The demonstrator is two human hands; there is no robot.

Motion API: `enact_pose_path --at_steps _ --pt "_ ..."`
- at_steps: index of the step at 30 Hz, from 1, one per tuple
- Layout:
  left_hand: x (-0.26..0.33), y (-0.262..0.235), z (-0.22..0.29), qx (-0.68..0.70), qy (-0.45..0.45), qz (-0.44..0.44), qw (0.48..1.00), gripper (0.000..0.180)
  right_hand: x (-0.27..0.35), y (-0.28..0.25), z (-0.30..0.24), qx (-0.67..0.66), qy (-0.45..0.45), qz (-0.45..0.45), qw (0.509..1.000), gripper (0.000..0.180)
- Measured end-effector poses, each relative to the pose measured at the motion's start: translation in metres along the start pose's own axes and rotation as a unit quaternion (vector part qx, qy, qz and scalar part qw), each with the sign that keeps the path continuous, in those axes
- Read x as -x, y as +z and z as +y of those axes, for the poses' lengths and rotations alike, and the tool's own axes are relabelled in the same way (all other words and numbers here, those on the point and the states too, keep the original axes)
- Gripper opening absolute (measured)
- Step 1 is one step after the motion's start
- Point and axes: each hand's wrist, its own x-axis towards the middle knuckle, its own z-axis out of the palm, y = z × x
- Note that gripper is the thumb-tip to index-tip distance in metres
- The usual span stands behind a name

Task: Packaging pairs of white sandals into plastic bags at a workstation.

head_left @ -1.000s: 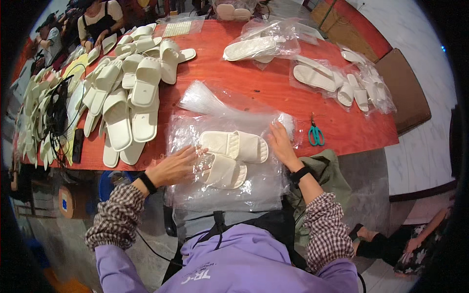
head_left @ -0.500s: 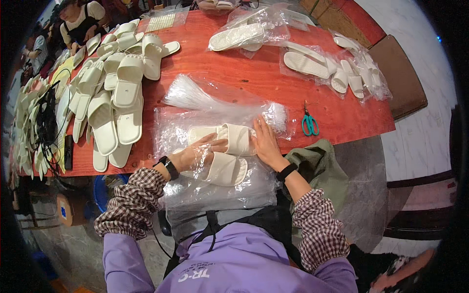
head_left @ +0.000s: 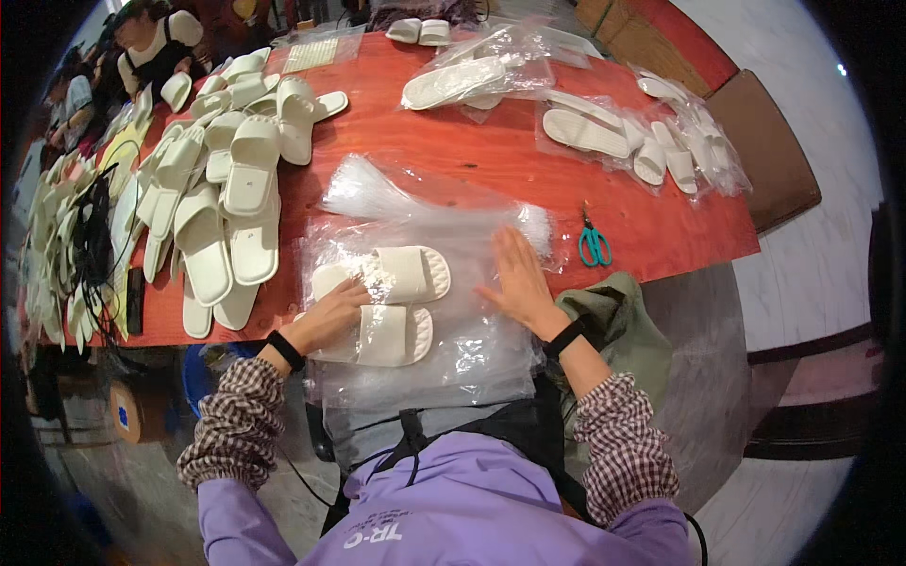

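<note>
With the left hand (head_left: 328, 317) loosely spread, touching the heel ends of a pair of cream, broad-strapped slippers (head_left: 404, 274); pinching or merely resting, cannot tell. With the right hand (head_left: 525, 283) open and thumb apart, over the right part of a stack of clear, flat plastic bags (head_left: 477, 349). On that stack, mostly between the hands, lying side by side with toes to the right; glinting under clear film in places, but cannot tell how far inside a bag.

Just ahead of both hands, wrapped in clear plastic: a bundle of whitish, translucent strips (head_left: 363, 193), fanned out at the left end. Near the right hand, on its right, lying on the red wooden surface (head_left: 434, 141): teal-handled scissors (head_left: 595, 247). Well beyond the right hand, in clear bags: cream slippers, in one group straight ahead (head_left: 458, 83) and in others farther right (head_left: 583, 132). Farther ahead of the left hand, in a clear flat packet: a pale, ribbed sheet (head_left: 313, 55). To the left of the left hand, heaped outside any bag: loose cream slippers (head_left: 203, 236).
</note>
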Motion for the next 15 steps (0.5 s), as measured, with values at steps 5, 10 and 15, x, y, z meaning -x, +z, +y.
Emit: enact_pose_path --at_steps 5,10,15 --pt "0.004 0.009 -0.001 -0.003 0.012 0.052 0.999 0.031 -0.001 0.001 -0.029 -0.099 -0.118 -0.1 0.983 0.099" --pt "0.056 0.019 0.019 -0.047 -0.093 0.135 0.985 0.038 0.013 0.016 -0.017 -0.047 -0.056 -0.161 0.984 0.102" --pt "0.115 0.02 0.075 0.07 -0.324 0.264 0.906 0.037 0.015 0.015 -0.011 -0.031 -0.076 -0.141 0.987 0.104"
